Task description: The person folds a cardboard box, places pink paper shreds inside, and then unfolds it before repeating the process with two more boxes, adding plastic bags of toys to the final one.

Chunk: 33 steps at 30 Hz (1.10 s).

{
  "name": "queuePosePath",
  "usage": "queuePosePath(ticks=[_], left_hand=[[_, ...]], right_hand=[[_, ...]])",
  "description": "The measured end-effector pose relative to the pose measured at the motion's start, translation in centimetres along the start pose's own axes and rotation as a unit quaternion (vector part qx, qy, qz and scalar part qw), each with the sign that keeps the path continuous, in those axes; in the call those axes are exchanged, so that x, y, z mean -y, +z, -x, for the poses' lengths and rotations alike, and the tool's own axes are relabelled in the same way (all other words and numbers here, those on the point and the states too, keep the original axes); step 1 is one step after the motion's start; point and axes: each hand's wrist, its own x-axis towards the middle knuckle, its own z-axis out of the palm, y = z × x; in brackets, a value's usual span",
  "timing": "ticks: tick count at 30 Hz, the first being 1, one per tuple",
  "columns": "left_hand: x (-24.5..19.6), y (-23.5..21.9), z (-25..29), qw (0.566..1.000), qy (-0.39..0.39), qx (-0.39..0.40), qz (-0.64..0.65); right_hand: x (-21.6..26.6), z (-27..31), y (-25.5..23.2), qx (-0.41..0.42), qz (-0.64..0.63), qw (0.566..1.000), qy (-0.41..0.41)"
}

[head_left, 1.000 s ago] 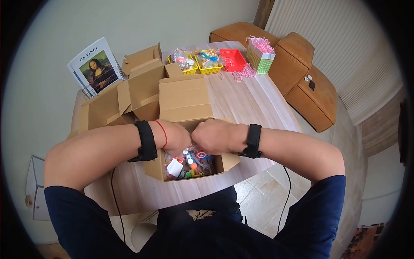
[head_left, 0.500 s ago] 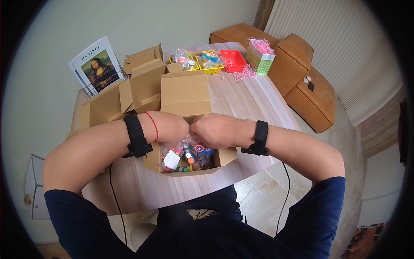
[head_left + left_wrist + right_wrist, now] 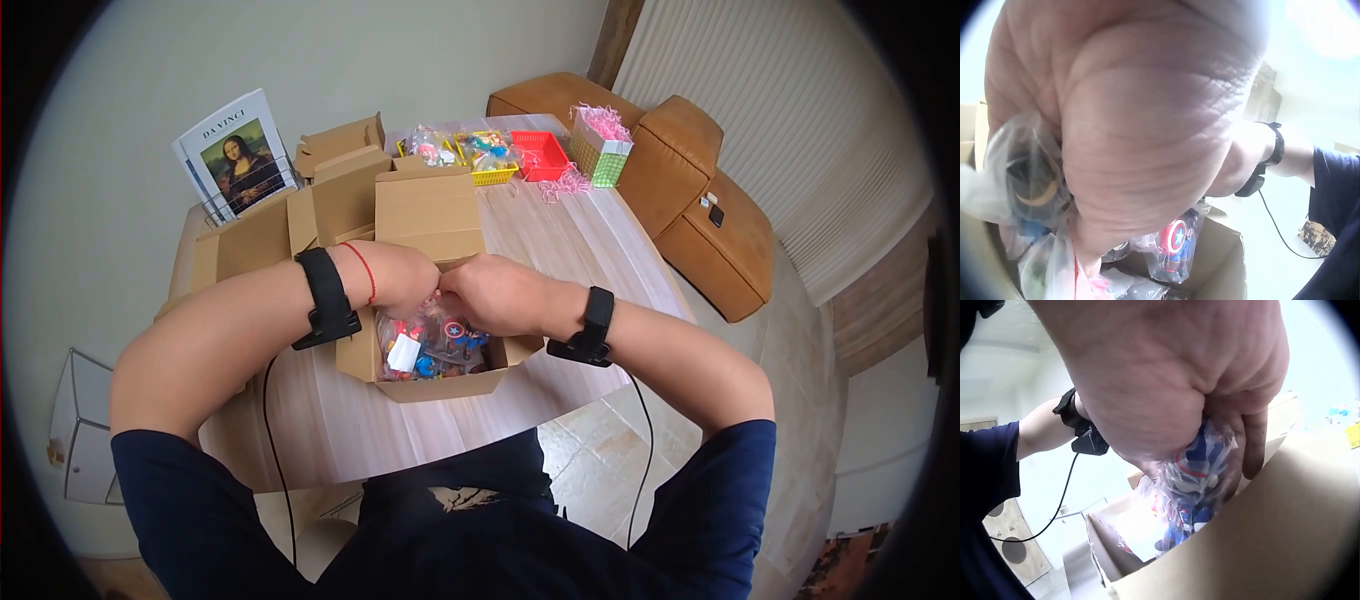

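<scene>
An open cardboard box (image 3: 440,388) at the near side of the table holds toy figures in clear plastic bags. My left hand (image 3: 395,280) reaches into it with bent fingers, gripping a clear plastic bag (image 3: 1029,169) that has a dark toy inside. Opposite it, my right hand (image 3: 500,295) curls round a bagged blue toy figure (image 3: 1200,459). The two hands meet over the box, and most fingertips are hidden. Beneath them lie a bagged figure with a red and blue star shield (image 3: 1175,237) and a white paper label (image 3: 404,352).
More open cardboard boxes (image 3: 250,245) stand to the left, beside a rack holding a Da Vinci book (image 3: 237,160). At the back are yellow baskets (image 3: 492,177) of bagged toys, a red basket (image 3: 540,157) and a gift bag (image 3: 600,155) with pink shredded paper. Brown leather seats (image 3: 672,165) adjoin the table.
Both hands stay together over the box and shift slightly. The bagged toys below have moved, and an orange-tipped item seen earlier no longer shows. The head view has tilted a little.
</scene>
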Motion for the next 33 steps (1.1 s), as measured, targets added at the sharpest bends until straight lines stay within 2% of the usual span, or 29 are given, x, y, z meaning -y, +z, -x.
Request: queuePosePath(ticks=[14,20,23,33], left_hand=[[-1.5,-1.0,1.8,0.997,-0.041,-0.058,0.021],[-1.9,-1.3,2.0,0.997,-0.048,-0.060,-0.028],[-2.3,-1.9,2.5,0.995,-0.061,-0.066,-0.043],[-3.0,-2.9,3.2,0.994,-0.063,-0.055,-0.065]], right_hand=[[1.9,1.1,0.1,-0.056,0.027,0.996,0.059],[3.3,2.2,-0.7,-0.088,0.029,0.994,0.065],[3.5,2.5,-1.0,-0.114,0.021,0.992,0.044],[4.1,3.1,-1.6,-0.117,0.017,0.991,0.064]])
